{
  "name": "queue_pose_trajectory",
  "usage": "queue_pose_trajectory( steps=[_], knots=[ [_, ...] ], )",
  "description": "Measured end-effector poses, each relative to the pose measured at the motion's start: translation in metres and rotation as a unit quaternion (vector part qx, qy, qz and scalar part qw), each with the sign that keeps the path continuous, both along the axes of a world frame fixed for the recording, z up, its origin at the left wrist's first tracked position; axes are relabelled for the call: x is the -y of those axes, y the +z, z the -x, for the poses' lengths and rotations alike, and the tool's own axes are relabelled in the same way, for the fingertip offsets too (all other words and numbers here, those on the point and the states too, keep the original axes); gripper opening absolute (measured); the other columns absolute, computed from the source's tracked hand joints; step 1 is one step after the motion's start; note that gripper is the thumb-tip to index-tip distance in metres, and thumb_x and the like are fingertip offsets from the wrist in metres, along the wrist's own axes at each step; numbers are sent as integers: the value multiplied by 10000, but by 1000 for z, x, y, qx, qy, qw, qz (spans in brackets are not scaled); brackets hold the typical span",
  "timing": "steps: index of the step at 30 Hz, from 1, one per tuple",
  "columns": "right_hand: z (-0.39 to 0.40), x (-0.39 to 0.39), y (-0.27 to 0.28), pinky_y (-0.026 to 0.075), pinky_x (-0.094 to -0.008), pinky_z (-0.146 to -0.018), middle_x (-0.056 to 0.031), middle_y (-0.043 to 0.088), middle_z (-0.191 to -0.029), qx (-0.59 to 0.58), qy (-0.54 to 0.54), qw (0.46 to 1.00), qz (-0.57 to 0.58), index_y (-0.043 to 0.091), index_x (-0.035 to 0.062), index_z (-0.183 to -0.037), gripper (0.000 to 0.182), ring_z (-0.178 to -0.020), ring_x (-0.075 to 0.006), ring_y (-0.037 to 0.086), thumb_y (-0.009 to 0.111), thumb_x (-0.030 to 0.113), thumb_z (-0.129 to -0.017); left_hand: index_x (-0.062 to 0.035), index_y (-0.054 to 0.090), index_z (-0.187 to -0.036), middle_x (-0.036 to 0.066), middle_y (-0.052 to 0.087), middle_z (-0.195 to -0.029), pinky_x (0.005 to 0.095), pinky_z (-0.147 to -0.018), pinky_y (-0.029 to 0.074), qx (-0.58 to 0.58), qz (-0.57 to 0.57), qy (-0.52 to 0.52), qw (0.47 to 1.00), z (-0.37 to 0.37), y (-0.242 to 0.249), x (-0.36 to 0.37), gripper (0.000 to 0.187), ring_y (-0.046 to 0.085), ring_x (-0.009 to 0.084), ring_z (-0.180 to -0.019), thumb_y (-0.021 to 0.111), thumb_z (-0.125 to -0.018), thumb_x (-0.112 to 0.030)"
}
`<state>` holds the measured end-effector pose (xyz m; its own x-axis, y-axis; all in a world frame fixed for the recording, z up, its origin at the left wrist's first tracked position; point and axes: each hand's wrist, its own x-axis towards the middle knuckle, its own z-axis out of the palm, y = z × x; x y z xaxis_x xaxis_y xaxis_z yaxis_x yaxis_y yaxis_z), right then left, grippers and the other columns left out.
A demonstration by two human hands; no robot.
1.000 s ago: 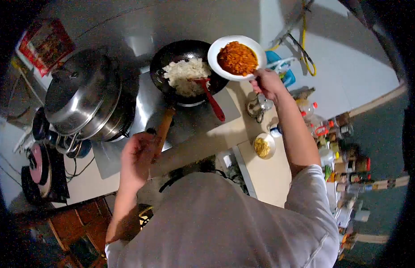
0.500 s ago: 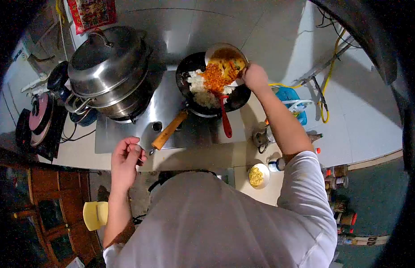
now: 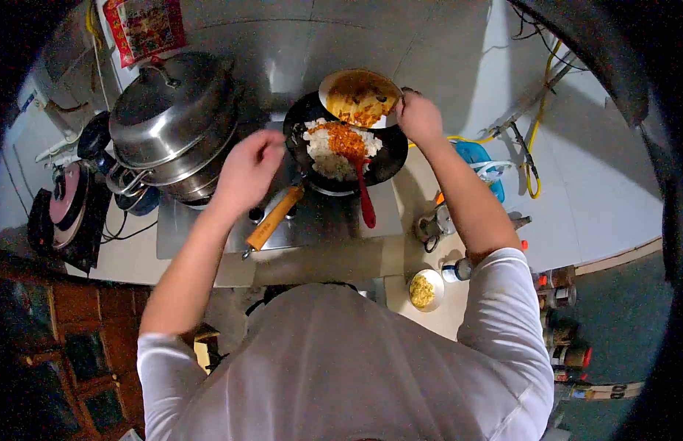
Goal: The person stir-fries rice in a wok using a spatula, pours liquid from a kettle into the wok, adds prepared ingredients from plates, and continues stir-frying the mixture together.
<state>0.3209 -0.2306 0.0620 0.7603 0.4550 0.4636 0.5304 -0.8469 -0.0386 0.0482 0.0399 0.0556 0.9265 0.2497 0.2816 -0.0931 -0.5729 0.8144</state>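
Observation:
My right hand (image 3: pixel 419 117) grips the rim of a shallow bowl (image 3: pixel 360 94) tilted over the far side of a black wok (image 3: pixel 393 158). Reddish-brown sauce coats the inside of the bowl. In the wok lies white rice (image 3: pixel 326 163), topped by a heap of chopped reddish-orange food (image 3: pixel 343 141). A red-handled spatula (image 3: pixel 366 202) leans out over the near rim. My left hand (image 3: pixel 252 165) hovers left of the wok, above its wooden handle (image 3: pixel 275 219), with fingers loosely curled, thumb apart and nothing visible in them.
A lidded steel steamer pot (image 3: pixel 176 121) occupies the left burner of the stove (image 3: pixel 323 228). At the right stand a small bowl of yellow food (image 3: pixel 423 291), a metal pitcher (image 3: pixel 433 224) and a blue basket (image 3: pixel 473 156). A pink-lidded appliance (image 3: pixel 64 192) sits far left.
My left hand has risen from the counter's front edge toward the wok. The bowl has tipped further, and most of its chopped food now lies on the rice.

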Motion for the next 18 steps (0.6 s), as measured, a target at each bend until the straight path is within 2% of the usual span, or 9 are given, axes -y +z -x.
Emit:
queue_pose_trajectory(
  steps=[1, 3, 5, 6, 8, 9, 13, 15, 18],
  knots=[
    [7, 0, 7, 525, -523, -725, -228, 660, -907, 3, -2, 1000, -4, 624, 41, -908, 212, -844, -435, 635, 546, 237, -919, -3, 637, -1153, 144, 691, -924, 340, -778, 523, 47, -16, -9, 999, -28, -1, -1, 286, 665, 216, -840, 580, -948, -195],
    [22, -2, 19, 535, -547, -749, -210, 689, -925, -31, 38, 998, -29, 655, 62, -970, 264, -851, -421, 664, 518, 284, -929, 5, 636, -1149, 203, 690, -1005, 395, -814, 521, 34, -101, 14, 994, -82, 9, -1, 335, 673, 338, -904, 610, -905, -223],
    [19, 0, 18, 534, -545, -754, -209, 687, -937, -32, 34, 999, -11, 653, 66, -982, 264, -860, -422, 661, 519, 286, -925, 4, 635, -1175, 231, 670, -1125, 453, -892, 510, 4, -202, 21, 979, -128, 11, -2, 405, 638, 407, -1028, 603, -891, -282],
    [18, 2, 15, 533, -542, -759, -209, 685, -948, -37, 32, 999, 11, 651, 71, -994, 264, -868, -423, 658, 520, 288, -922, 4, 635, -1175, 231, 670, -1125, 453, -892, 510, 5, -207, 17, 978, -143, 17, -3, 405, 638, 407, -1028, 603, -891, -282],
    [16, 4, 9, 533, -539, -764, -208, 682, -959, -27, 38, 999, -1, 648, 71, -1003, 264, -876, -419, 656, 518, 287, -922, 0, 644, -1166, 223, 671, -1135, 458, -906, 511, -142, -326, -78, 931, -170, 30, -2, 428, 643, 390, -1047, 593, -887, -320],
    [16, 6, 8, 533, -536, -769, -208, 679, -970, -18, 49, 999, -7, 645, 72, -1012, 265, -883, -415, 654, 517, 286, -922, 5, 649, -1145, 234, 672, -1110, 462, -894, 513, -166, -348, -95, 918, -176, 33, 0, 430, 646, 396, -1021, 553, -907, -341],
    [19, 13, 5, 533, -527, -786, -209, 676, -1004, -38, 25, 999, -10, 643, 70, -1054, 269, -908, -410, 654, 510, 267, -927, 2, 659, -1113, 244, 672, -1080, 471, -880, 515, -156, -391, -115, 900, -208, 23, -5, 409, 650, 403, -991, 508, -928, -330],
    [23, 18, 0, 534, -523, -789, -205, 681, -1005, -7, 48, 996, -73, 644, 75, -1094, 282, -921, -415, 656, 505, 261, -933, -4, 668, -1069, 240, 674, -1053, 474, -857, 520, -138, -394, -114, 902, -207, 21, -2, 376, 652, 406, -967, 471, -943, -299],
    [29, 21, -5, 529, -529, -806, -209, 682, -1005, -32, 22, 991, -131, 645, 67, -1109, 302, -917, -427, 654, 501, 275, -943, -13, 669, -1027, 227, 681, -1030, 476, -839, 525, -88, -418, -116, 897, -199, 24, 10, 350, 656, 395, -967, 466, -948, -287]
  ],
)
